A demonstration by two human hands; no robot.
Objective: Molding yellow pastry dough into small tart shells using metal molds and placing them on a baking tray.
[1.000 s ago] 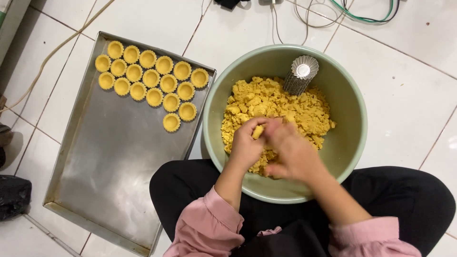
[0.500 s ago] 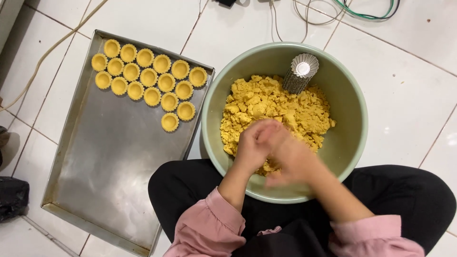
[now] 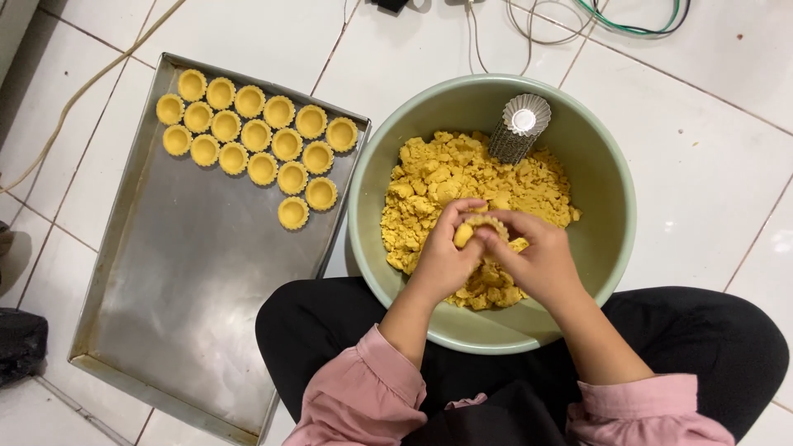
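Pink gathered-cuff sleeves (image 3: 363,396) pushed up — black trousers (image 3: 330,330), bare forearms.

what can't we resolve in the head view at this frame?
- Piece between the left hand and right hand: mostly covered by fingers; only a yellow dough lump shows, any mould unclear.
- Bowl near rim and the dough there: hidden by both hands and forearms.
- Dark object at left: cut off by the frame edge.
- Cables at top: run out of frame.

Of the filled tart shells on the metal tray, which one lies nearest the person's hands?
The lone tart shell at the cluster's bottom tip, sitting alone below the other rows.
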